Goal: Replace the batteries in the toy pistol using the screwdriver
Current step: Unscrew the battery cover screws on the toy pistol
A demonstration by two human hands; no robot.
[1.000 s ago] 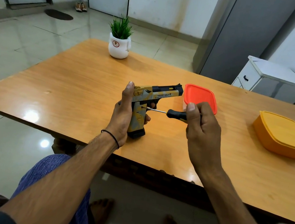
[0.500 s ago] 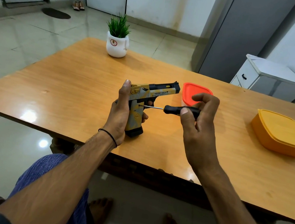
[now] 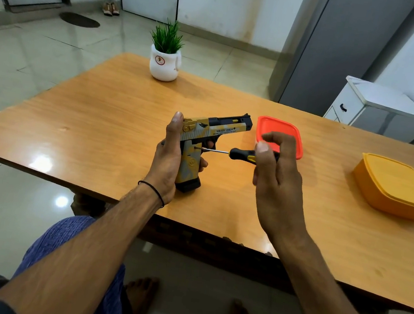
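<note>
Nearest me, my left hand [image 3: 168, 162] curls round the grip of the toy pistol [image 3: 204, 130], holding it upright over the table [image 3: 98, 128] with the barrel pointing right. Just to the right, my right hand [image 3: 276, 182] pinches the screwdriver [image 3: 238, 154] handle, its tip touching the pistol's grip. A red container [image 3: 279, 129] sits behind that hand, and a potted plant [image 3: 165, 55] stands at the far edge.

Upright yellow-grey toy pistol [image 3: 203, 145], black-handled screwdriver [image 3: 238, 154] tip against grip.
</note>
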